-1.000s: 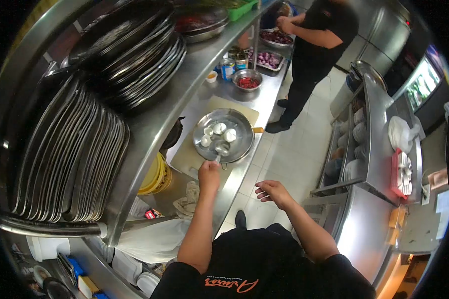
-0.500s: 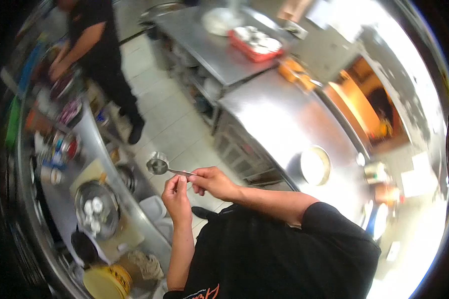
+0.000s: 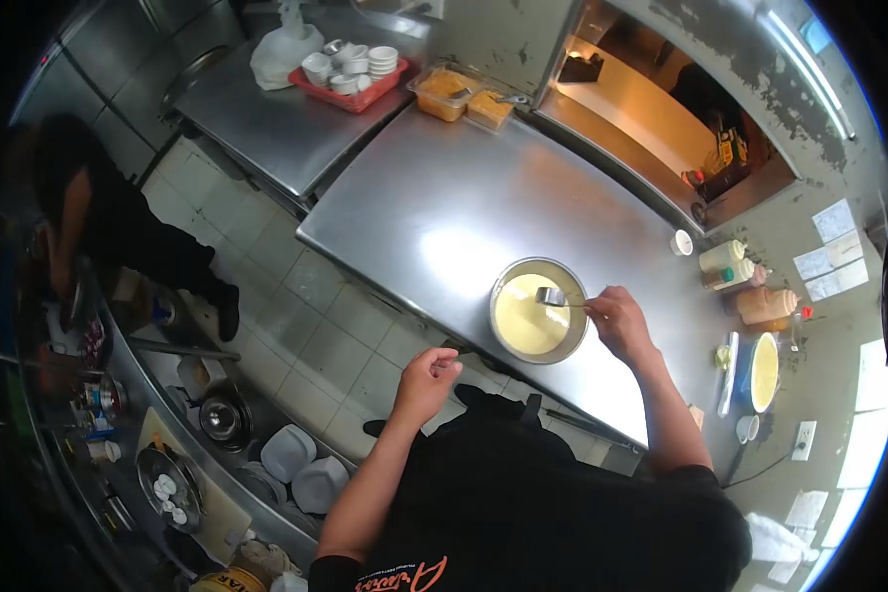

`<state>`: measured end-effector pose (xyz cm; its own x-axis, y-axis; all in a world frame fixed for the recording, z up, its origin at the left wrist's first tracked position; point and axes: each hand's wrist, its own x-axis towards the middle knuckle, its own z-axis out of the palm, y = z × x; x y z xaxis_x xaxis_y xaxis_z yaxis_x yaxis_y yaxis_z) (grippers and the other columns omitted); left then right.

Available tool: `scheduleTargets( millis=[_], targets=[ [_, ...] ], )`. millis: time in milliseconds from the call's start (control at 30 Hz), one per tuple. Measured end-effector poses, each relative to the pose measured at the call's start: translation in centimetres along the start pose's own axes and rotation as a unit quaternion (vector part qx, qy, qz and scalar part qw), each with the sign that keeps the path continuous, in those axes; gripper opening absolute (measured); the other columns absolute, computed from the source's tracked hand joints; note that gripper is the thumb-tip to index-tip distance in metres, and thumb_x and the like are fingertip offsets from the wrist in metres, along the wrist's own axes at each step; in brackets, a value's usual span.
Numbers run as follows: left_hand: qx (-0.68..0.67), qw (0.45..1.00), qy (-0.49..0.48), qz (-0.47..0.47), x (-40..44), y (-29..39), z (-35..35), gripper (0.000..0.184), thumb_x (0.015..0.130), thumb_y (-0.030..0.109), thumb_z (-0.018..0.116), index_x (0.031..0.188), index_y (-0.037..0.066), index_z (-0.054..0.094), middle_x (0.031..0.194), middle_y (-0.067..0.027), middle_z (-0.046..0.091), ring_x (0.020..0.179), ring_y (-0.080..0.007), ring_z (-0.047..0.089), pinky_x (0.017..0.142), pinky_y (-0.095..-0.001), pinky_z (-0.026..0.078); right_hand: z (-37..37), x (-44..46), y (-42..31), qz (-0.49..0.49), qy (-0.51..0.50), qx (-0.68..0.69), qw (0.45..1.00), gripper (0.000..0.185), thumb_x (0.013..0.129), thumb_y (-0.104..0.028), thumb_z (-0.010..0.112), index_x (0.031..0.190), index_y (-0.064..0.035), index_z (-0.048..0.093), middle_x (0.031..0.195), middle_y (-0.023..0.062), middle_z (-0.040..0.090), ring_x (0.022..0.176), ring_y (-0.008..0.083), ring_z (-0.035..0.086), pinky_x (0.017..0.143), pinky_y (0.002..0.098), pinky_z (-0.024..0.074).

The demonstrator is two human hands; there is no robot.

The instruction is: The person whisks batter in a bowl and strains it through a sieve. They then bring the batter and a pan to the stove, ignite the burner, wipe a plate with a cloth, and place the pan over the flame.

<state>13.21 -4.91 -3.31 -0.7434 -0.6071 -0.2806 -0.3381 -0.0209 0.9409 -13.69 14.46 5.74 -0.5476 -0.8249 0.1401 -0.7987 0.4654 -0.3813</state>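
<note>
My right hand (image 3: 617,321) is closed on the handle of a small metal measuring cup (image 3: 552,296). The cup part is over the inside of a round steel pot (image 3: 581,340), at the surface of a pale yellow liquid (image 3: 528,326); how deep it dips I cannot tell. That pot stands near the front edge of the steel table. Left of it, in front of my body, my left hand (image 3: 429,383) hangs in the air with loosely bent fingers and nothing visible in them.
On the steel table (image 3: 483,187) are tubs of orange food (image 3: 446,94), squeeze bottles (image 3: 722,257) and a yellow-filled bowl (image 3: 763,373). A red basket (image 3: 350,99) holds white cups. Left stands another counter with a pan (image 3: 171,483); a person (image 3: 118,207) works beyond it.
My view has turned toward the steel table. The measuring cup, earlier between both hands over the floor, is now at the pot in my right hand alone. My left hand has let go.
</note>
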Motion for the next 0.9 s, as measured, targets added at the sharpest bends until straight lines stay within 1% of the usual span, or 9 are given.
scheduleTargets(
  millis=[233,333,367,500,567,633,667,700,900],
  targets=[
    [0.046,0.993,0.029,-0.103,1.7,1.0,8.4,0.026,0.085,0.019,0.067,0.104,0.001,0.065,0.088,-0.0090,0.067,0.083,-0.0158,0.062,0.074,-0.0285,0.050,4.6,3.6,6.4,0.016,0.029,0.143,0.989,0.014,0.070,-0.010,0.073,0.076,-0.0026,0.064,0.084,0.0112,0.059,0.082,0.0266,0.058,0.073,0.0366,0.0482],
    [0.041,0.986,0.102,-0.122,0.4,0.7,8.9,0.026,0.086,0.021,0.067,0.103,0.001,0.066,0.089,-0.0089,0.067,0.082,-0.0157,0.062,0.074,-0.0290,0.050,7.5,5.7,8.7,0.154,-0.003,0.272,0.950,0.019,0.070,-0.010,0.073,0.077,-0.0014,0.058,0.077,0.0099,0.057,0.071,0.0216,0.057,0.065,0.0325,0.0476],
    [0.040,0.983,0.122,-0.129,-0.2,0.3,8.5,0.026,0.086,0.022,0.066,0.103,0.002,0.066,0.089,-0.0088,0.067,0.082,-0.0159,0.062,0.074,-0.0294,0.050,7.5,6.1,8.5,0.176,-0.009,0.276,0.945,0.022,0.070,-0.011,0.073,0.079,-0.0018,0.055,0.070,0.0072,0.056,0.062,0.0157,0.053,0.058,0.0295,0.0450],
    [0.043,0.961,0.202,-0.183,-3.6,-2.9,6.9,0.025,0.086,0.024,0.066,0.103,0.005,0.067,0.090,-0.0087,0.067,0.082,-0.0166,0.062,0.076,-0.0306,0.050,8.8,7.7,12.0,0.196,-0.149,0.369,0.896,0.021,0.073,-0.014,0.072,0.079,-0.0025,0.056,0.071,0.0033,0.056,0.066,0.0143,0.055,0.059,0.0290,0.0455],
    [0.032,0.940,0.245,-0.235,-6.6,-5.9,5.6,0.028,0.086,0.028,0.066,0.103,0.007,0.067,0.091,-0.0097,0.067,0.085,-0.0184,0.063,0.079,-0.0322,0.049,8.5,8.5,12.4,0.209,-0.244,0.392,0.862,0.019,0.077,-0.016,0.070,0.082,-0.0020,0.058,0.074,0.0049,0.057,0.067,0.0155,0.055,0.058,0.0293,0.0449],
    [0.053,0.912,0.301,-0.273,-10.5,-8.0,4.7,0.031,0.085,0.032,0.065,0.103,0.007,0.067,0.092,-0.0113,0.068,0.087,-0.0214,0.064,0.080,-0.0335,0.049,10.6,8.4,13.8,0.279,-0.279,0.464,0.793,0.028,0.079,-0.012,0.065,0.101,0.0019,0.057,0.086,0.0090,0.062,0.073,0.0177,0.060,0.061,0.0300,0.0486],
    [0.059,0.897,0.321,-0.297,-12.6,-9.0,4.5,0.032,0.085,0.033,0.065,0.103,0.007,0.067,0.092,-0.0121,0.068,0.088,-0.0229,0.064,0.081,-0.0342,0.049,8.4,9.1,12.1,0.247,-0.382,0.468,0.758,0.031,0.078,-0.009,0.062,0.106,0.0037,0.055,0.089,0.0101,0.062,0.076,0.0179,0.061,0.064,0.0295,0.0506],
    [0.074,0.880,0.342,-0.322,-14.9,-10.0,4.3,0.035,0.085,0.037,0.063,0.102,0.007,0.067,0.095,-0.0143,0.068,0.093,-0.0291,0.064,0.083,-0.0372,0.049,8.1,8.9,10.7,0.222,-0.389,0.539,0.714,0.029,0.079,-0.005,0.057,0.106,0.0050,0.055,0.090,0.0113,0.063,0.076,0.0183,0.062,0.067,0.0292,0.0521],
    [0.032,0.726,0.451,-0.518,-32.8,-20.4,10.6,0.035,0.083,0.038,0.059,0.096,0.006,0.068,0.102,-0.0158,0.067,0.097,-0.0333,0.063,0.084,-0.0405,0.049,9.3,7.0,8.7,0.173,-0.407,0.584,0.681,0.020,0.080,-0.001,0.053,0.100,0.0029,0.055,0.093,0.0104,0.064,0.081,0.0174,0.063,0.071,0.0281,0.0523]
  ],
)
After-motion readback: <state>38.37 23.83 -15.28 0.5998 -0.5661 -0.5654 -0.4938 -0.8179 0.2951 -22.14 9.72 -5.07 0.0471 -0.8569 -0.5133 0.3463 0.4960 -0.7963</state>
